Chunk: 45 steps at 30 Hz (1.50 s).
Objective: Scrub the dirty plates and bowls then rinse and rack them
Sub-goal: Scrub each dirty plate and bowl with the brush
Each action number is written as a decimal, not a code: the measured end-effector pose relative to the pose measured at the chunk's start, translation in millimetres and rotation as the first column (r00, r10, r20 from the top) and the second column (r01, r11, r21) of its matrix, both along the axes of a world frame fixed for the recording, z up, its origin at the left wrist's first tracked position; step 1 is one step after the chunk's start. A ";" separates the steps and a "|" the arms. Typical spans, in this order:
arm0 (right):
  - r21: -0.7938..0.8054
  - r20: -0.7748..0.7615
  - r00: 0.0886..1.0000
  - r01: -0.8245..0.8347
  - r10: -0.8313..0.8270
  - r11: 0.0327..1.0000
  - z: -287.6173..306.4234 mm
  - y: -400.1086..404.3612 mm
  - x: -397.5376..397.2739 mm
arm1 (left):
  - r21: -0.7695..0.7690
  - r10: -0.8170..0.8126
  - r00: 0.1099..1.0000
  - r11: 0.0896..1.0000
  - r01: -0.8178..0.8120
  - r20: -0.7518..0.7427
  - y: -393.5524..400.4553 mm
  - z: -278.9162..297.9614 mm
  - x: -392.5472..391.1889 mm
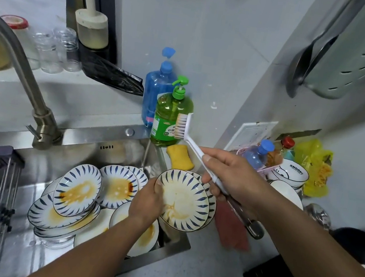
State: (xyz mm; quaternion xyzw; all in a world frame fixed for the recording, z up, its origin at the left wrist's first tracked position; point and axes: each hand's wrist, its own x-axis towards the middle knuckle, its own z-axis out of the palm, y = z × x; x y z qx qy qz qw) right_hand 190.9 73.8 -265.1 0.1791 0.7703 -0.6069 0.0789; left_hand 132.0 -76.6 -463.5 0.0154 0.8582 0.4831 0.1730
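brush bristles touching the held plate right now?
No. The right hand holds the white dish brush raised, bristles up by the green soap bottle, apart from the blue-striped stained plate that the left hand grips.

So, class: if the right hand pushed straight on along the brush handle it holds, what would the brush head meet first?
Probably the green soap bottle: the right hand aims the brush up-left at it, though depth between them is unclear.

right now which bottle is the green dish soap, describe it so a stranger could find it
Start at the steel sink and go to its back right corner by the wall. Two bottles stand there; the green soap bottle is the front one, with a green pump top, unlike the blue bottle behind it.
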 end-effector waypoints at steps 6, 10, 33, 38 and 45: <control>0.001 0.014 1.000 -0.015 0.015 1.000 -7.9 -1.0 -3.5 | 0.005 -0.018 0.999 1.000 0.018 -0.028 3.0 -9.9 -2.8; -0.007 0.018 1.000 -0.026 0.026 1.000 -11.0 0.0 -6.4 | -0.025 0.007 1.000 1.000 -0.007 -0.006 5.4 -14.2 -3.2; -0.049 0.032 0.997 -0.070 0.072 0.996 -35.3 -2.4 -23.0 | -0.365 -0.133 0.990 0.925 0.106 -0.050 16.7 -25.4 -5.7; -0.068 0.028 0.995 -0.099 0.101 0.993 -44.5 -17.8 -34.6 | -0.126 0.153 0.986 0.979 -0.160 -0.067 -30.0 -37.2 -10.2; -0.076 0.034 0.985 -0.168 0.171 0.983 -57.3 -52.6 -53.6 | 0.121 0.674 0.502 0.528 -0.840 0.542 -110.3 -83.0 -25.5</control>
